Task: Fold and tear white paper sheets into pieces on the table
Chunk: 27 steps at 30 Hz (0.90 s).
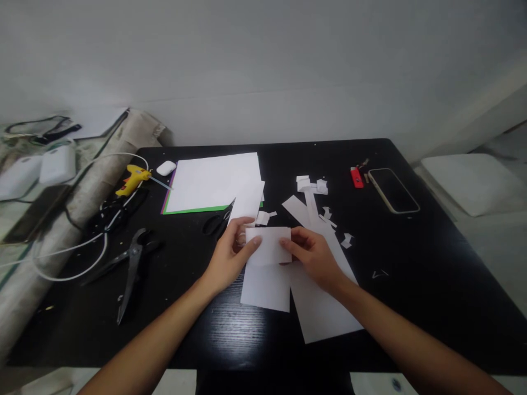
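Between my two hands is a white paper [268, 248] whose upper part is folded over, with a longer flap hanging toward me. My left hand [236, 249] pinches its left side, thumb on the front and fingers behind. The right edge is gripped by my right hand [313, 252], thumb also in front. Beneath my right hand lies a long white paper sheet [325, 307]. A white strip [248, 202] sticks up behind my left hand, beside black-handled scissors [214, 224]. Small folded paper scraps [265, 218] are scattered just beyond my hands.
White and coloured sheets [214, 184] are stacked at the back. On the left are a yellow glue gun [134, 180], a white case [166, 168], pliers-like metal tool [134, 263] and a white cable [74, 278]. A red lighter [357, 177] and a phone [394, 190] lie right on the black table [432, 291].
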Each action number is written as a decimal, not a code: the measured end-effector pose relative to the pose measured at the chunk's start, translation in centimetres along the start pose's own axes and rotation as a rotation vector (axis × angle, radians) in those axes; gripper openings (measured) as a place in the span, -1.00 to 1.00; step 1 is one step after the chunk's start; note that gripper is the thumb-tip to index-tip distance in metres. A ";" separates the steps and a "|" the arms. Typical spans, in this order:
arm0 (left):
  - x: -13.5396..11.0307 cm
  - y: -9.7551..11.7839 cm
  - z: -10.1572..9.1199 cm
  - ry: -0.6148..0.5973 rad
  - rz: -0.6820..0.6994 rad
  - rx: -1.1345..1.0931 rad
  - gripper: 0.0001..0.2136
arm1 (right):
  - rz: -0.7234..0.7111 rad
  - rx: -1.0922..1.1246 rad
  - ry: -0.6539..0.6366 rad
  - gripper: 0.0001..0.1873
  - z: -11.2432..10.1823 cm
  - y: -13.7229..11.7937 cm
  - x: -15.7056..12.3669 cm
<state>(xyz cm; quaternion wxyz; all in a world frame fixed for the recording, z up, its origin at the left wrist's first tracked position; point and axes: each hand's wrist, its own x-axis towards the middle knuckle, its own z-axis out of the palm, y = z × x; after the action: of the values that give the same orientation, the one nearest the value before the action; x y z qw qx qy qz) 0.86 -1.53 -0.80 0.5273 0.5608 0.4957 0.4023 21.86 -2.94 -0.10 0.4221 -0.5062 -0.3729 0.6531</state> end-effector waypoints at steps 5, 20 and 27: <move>0.0 -0.1 0.1 -0.021 -0.001 -0.088 -0.55 | -0.004 0.002 -0.003 -0.67 0.1 -0.3 0.0; 1.0 0.4 -1.1 -0.016 -0.275 -0.474 -0.30 | -0.046 0.078 -0.049 -0.60 -1.1 -0.7 0.7; 1.4 1.0 -2.0 0.051 -0.170 -0.547 -0.28 | -0.112 0.017 0.117 -0.65 -1.8 -1.3 1.1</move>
<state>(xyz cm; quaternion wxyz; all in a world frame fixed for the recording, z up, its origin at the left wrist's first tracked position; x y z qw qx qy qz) -0.71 0.30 0.31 0.6781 0.3438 0.4272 0.4894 23.72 -1.34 0.32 0.4833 -0.5183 -0.3699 0.6008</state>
